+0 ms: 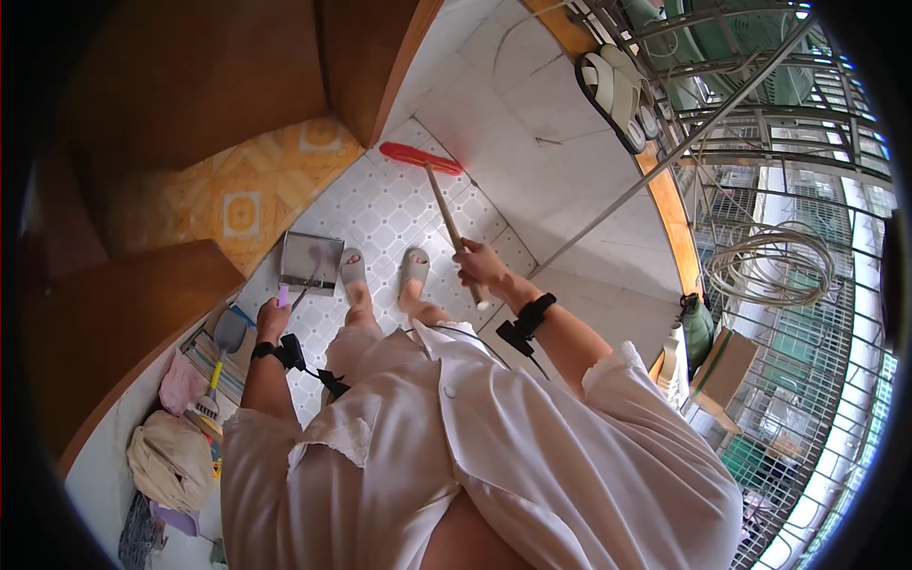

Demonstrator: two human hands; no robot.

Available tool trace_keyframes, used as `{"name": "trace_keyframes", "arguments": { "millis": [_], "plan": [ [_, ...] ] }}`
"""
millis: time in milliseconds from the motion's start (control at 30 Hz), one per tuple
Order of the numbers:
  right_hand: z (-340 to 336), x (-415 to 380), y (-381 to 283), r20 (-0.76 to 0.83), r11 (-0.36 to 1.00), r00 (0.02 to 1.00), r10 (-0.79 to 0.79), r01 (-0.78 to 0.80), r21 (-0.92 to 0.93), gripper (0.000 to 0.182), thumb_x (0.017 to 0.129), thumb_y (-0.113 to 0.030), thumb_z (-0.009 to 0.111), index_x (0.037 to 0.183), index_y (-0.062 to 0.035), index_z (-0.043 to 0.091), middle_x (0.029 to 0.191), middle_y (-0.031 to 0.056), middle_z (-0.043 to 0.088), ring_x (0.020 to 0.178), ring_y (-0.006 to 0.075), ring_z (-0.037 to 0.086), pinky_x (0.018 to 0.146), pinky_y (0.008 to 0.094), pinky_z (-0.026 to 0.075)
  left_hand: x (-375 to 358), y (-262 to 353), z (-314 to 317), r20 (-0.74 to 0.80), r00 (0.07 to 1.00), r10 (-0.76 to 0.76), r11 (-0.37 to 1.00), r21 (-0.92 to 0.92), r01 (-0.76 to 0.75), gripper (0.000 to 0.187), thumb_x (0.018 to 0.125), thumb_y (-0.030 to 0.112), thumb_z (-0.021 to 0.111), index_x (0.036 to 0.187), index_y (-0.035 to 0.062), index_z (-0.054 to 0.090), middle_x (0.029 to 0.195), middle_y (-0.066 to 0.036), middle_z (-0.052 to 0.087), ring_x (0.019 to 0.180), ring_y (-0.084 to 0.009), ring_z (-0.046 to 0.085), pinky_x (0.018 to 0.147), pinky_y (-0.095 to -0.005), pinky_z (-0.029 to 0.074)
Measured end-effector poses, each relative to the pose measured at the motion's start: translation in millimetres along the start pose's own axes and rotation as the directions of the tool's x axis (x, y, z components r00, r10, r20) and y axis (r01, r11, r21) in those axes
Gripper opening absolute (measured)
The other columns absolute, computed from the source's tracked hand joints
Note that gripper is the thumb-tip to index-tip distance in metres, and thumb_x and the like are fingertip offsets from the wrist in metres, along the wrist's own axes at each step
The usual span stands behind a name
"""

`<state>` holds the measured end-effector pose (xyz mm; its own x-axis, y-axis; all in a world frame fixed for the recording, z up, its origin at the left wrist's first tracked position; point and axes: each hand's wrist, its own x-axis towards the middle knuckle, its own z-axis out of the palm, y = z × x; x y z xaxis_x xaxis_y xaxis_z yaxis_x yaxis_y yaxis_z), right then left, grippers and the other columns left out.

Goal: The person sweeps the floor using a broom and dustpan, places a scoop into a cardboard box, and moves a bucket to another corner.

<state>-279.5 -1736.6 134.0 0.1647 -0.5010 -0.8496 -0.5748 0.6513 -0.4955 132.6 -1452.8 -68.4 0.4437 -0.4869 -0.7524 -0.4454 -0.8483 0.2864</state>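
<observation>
My right hand (480, 263) is closed round the wooden handle of a broom. The broom's red head (421, 158) rests on the tiled floor near the foot of the wall, and the handle (442, 204) slants from it up towards me. In my left hand (273, 320) is the purple-gripped handle of a dustpan. The metal dustpan (312, 262) lies on the floor left of my slippered feet, some way from the broom head. Both wrists carry black straps.
A wooden door (152, 332) and cabinet (370, 76) edge the left side. Bags (171, 461) and a grey-and-yellow brush (228, 332) sit at lower left. White slippers (613, 95) lie on a ledge at upper right, beside a metal grille and coiled cable (769, 264).
</observation>
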Motion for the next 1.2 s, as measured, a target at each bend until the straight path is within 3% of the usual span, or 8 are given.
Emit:
{"name": "trace_keyframes", "arguments": {
  "millis": [233,400,500,600,733,1000,1100,1200],
  "plan": [
    [12,-63,20,0.154,0.989,0.988,0.014,0.009,-0.150,0.065,0.092,-0.017,0.058,0.153,-0.0071,0.035,0.069,0.0030,0.056,0.056,0.0128,0.058,0.049,0.0307,0.052,-15,11,-6,-0.037,0.999,-0.036,0.997,-0.075,0.034,0.033,0.087,0.029,0.062,0.106,0.0018,0.068,0.102,-0.020,0.071,0.097,-0.0363,0.068,0.085,-0.0422,0.052],
    [-9,-75,-6,0.292,0.995,0.953,0.083,-0.098,0.035,0.065,0.090,-0.016,0.062,0.150,-0.0044,0.041,0.065,0.0019,0.056,0.050,0.0101,0.052,0.045,0.0267,0.041,-27,22,-14,-0.016,0.995,-0.103,0.985,-0.139,0.100,0.033,0.089,0.028,0.062,0.107,0.0003,0.068,0.100,-0.018,0.072,0.084,-0.0290,0.072,0.076,-0.0396,0.055],
    [-21,-86,-20,0.260,0.997,0.963,0.070,-0.075,0.009,0.061,0.089,-0.016,0.065,0.146,-0.0022,0.046,0.065,0.0009,0.055,0.051,0.0095,0.051,0.046,0.0274,0.040,-27,12,-11,-0.082,0.994,-0.070,0.995,-0.077,0.064,0.040,0.087,0.039,0.064,0.103,0.0020,0.069,0.095,-0.018,0.073,0.089,-0.0320,0.071,0.079,-0.0405,0.055],
    [-35,-98,-19,0.254,0.997,0.965,0.062,-0.070,0.020,0.060,0.089,-0.018,0.067,0.144,-0.0014,0.049,0.068,0.0007,0.056,0.053,0.0091,0.052,0.045,0.0271,0.041,-27,-1,-9,-0.011,0.992,-0.124,0.982,-0.146,0.121,0.033,0.088,0.027,0.063,0.108,0.0003,0.067,0.101,-0.018,0.072,0.088,-0.0307,0.071,0.079,-0.0403,0.054],
    [-43,-97,-27,0.130,0.987,0.991,0.044,-0.064,0.150,0.060,0.091,-0.019,0.065,0.144,0.0008,0.047,0.065,0.0023,0.055,0.053,0.0104,0.053,0.044,0.0266,0.040,-13,-35,11,-0.023,0.992,-0.125,0.984,-0.127,0.121,0.036,0.087,0.029,0.063,0.108,0.0008,0.067,0.103,-0.020,0.071,0.095,-0.0345,0.070,0.083,-0.0426,0.054],
    [-29,-10,-27,0.036,0.980,0.999,0.001,-0.008,0.200,0.057,0.097,-0.018,0.054,0.149,-0.0019,0.036,0.072,0.0026,0.056,0.055,0.0121,0.055,0.049,0.0262,0.046,-15,-43,18,-0.033,0.990,-0.140,0.978,-0.158,0.133,0.041,0.084,0.035,0.062,0.108,0.0020,0.067,0.107,-0.023,0.070,0.103,-0.0391,0.066,0.089,-0.0452,0.052],
    [-10,5,-18,0.087,0.986,0.995,0.038,-0.051,0.156,0.035,0.097,-0.018,0.054,0.128,-0.0020,0.049,0.075,0.0003,0.049,0.061,0.0121,0.056,0.052,0.0266,0.050,-30,-42,10,-0.058,0.988,-0.141,0.977,-0.172,0.129,0.041,0.085,0.036,0.062,0.107,0.0021,0.067,0.107,-0.023,0.070,0.103,-0.0392,0.066,0.089,-0.0456,0.052],
    [3,18,-14,0.116,0.994,0.992,0.046,-0.057,0.095,0.033,0.095,-0.019,0.056,0.124,-0.0053,0.050,0.078,0.0014,0.050,0.060,0.0124,0.056,0.050,0.0273,0.049,-35,-51,12,-0.066,0.986,-0.152,0.981,-0.136,0.142,0.041,0.086,0.037,0.062,0.109,0.0044,0.067,0.109,-0.022,0.069,0.105,-0.0399,0.065,0.090,-0.0476,0.052]
  ]
}}
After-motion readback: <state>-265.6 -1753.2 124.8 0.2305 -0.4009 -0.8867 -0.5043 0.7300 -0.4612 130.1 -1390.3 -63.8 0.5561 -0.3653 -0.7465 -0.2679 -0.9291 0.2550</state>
